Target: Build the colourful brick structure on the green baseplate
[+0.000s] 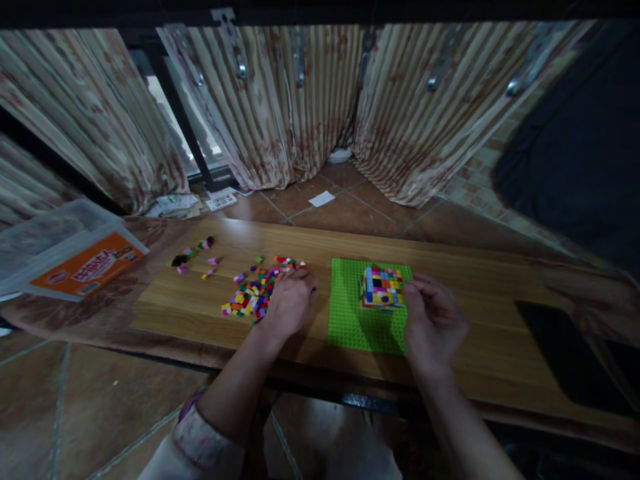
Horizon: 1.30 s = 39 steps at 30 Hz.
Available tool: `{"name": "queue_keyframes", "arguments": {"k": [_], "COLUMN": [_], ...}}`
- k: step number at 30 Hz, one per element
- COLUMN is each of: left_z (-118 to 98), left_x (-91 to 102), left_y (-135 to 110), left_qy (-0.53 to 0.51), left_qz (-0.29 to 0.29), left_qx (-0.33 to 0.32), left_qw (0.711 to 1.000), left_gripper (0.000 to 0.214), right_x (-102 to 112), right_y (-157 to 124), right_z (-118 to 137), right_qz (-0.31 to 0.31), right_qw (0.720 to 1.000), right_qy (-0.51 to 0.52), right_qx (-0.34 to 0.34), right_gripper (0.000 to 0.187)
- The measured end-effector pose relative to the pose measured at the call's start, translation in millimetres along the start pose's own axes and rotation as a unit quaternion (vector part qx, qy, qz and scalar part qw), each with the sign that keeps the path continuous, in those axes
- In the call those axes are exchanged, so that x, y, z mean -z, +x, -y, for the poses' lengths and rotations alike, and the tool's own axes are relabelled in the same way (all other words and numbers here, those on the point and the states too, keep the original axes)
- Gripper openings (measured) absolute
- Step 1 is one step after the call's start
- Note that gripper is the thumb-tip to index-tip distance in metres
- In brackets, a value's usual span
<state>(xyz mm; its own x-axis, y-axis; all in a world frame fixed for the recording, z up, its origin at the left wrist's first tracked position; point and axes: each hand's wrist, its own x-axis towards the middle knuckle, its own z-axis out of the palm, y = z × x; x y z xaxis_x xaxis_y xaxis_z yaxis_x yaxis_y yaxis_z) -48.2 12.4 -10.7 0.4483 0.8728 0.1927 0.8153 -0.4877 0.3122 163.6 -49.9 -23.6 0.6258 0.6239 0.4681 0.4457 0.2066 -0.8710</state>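
Left hand: The left hand (290, 303) rests palm-down at the near right edge of the loose bricks, with its fingers curled and close together. The fingertips are at the bricks, but whether they pinch one is hidden.

Right hand: The right hand (433, 320) sits at the right side of the stack, fingers curled and bunched. It is just beside the stack or touching it; I cannot tell which, and I cannot tell whether it holds anything.

Stack: A squat, roughly cube-shaped stack of small multicoloured plastic bricks (383, 287) stands on the far right part of a bright green studded baseplate (350, 320).

Loose bricks: A dense, mixed-colour pile of small bricks (250, 300) lies left of the baseplate. A sparser scatter of purple, pink, green and dark bricks (193, 255) lies farther left.

Work surface: A light wood-grain board (475, 320) holds all of these.

Surroundings: A clear plastic box (55, 243) with an orange label (87, 265) sits at the far left. A dark flat panel (565, 353) lies at the right. Striped curtains (270, 100) hang beyond a tiled floor (345, 210).
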Motion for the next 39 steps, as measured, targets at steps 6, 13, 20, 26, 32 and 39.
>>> {"name": "queue_keyframes", "arguments": {"k": [6, 13, 20, 26, 32, 39], "left_z": [-17.2, -45.9, -56.8, -68.1, -70.4, -65.0], "left_x": [-2.0, -9.8, -17.2, -26.3, -32.5, -31.8], "left_y": [-3.9, -14.4, -21.9, -24.1, -18.3, -15.8], "left_qy": [-0.303, -0.389, -0.3, -0.31, -0.374, -0.31], "left_qz": [-0.033, -0.068, -0.126, -0.138, -0.11, -0.088], "left_qx": [-0.012, -0.042, -0.084, -0.075, -0.013, -0.007], "left_qw": [0.952, 0.918, 0.942, 0.938, 0.921, 0.947], "left_gripper": [0.013, 0.032, 0.039, 0.042, 0.041, 0.029], "right_x": [-0.8, -0.2, 1.6, 8.4, 11.1, 10.7], "right_y": [-7.2, -16.9, -18.3, -17.9, -10.3, -8.4], "right_z": [12.3, 25.1, 27.4, 28.2, 15.6, 10.9], "right_qz": [0.05, 0.229, 0.254, 0.251, 0.181, 0.159], "right_qw": [0.998, 0.973, 0.966, 0.967, 0.981, 0.981], "right_qy": [0.006, 0.003, -0.016, -0.03, -0.064, -0.113], "right_qx": [0.024, 0.037, 0.039, 0.015, -0.002, 0.025], "right_gripper": [0.016, 0.014, 0.01, 0.01, 0.016, 0.018]}}
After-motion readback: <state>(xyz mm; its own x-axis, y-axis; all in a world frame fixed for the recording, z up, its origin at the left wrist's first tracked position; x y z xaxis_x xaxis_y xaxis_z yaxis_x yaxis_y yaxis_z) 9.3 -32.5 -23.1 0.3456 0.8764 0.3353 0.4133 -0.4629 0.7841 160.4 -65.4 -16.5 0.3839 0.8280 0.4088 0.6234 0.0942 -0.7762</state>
